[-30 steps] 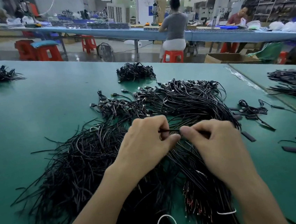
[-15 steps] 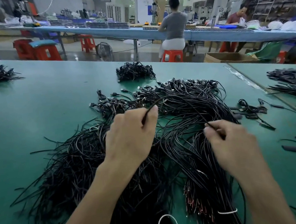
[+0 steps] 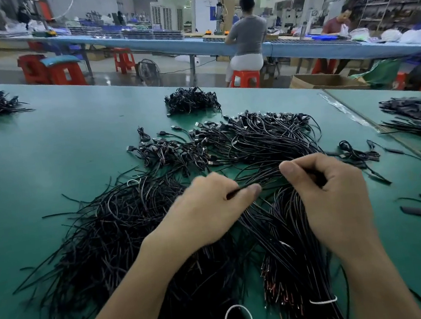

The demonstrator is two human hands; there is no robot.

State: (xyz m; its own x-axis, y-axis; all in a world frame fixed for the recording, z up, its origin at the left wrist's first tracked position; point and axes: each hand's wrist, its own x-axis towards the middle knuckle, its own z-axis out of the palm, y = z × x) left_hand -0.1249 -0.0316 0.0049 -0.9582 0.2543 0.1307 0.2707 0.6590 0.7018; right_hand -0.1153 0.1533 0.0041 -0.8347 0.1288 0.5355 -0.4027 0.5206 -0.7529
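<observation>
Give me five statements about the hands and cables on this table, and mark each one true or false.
1. The left hand pinches a thin black cable. True.
2. The right hand lies flat and open on the table. False: its fingers are curled round the cable.
3. The table top is red. False: it is green.
4. A white tie wraps the bundle beside the right forearm. True.
5. A small heap of cables lies beyond the big pile, apart from it. True.
</observation>
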